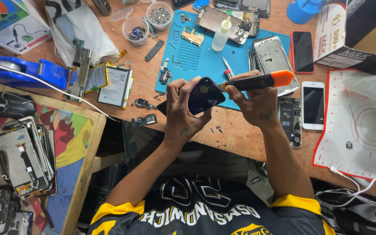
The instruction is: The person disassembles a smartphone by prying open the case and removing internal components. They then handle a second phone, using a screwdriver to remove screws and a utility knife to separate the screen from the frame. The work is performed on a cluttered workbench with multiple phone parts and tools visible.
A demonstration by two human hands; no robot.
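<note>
Gripping a black smartphone (203,96) at the frame's centre, the left hand (183,114) had its fingers curled around the phone's edges. The right hand (254,101) was closed around a black, orange-tipped pry tool (257,81), its blade touching the phone's upper right edge, above the blue repair mat (188,56).

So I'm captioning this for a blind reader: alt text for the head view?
Left hand holds a dark phone while right hand presses a black, orange-tipped tool to its edge, above a blue mat strewn with phone parts.
</note>
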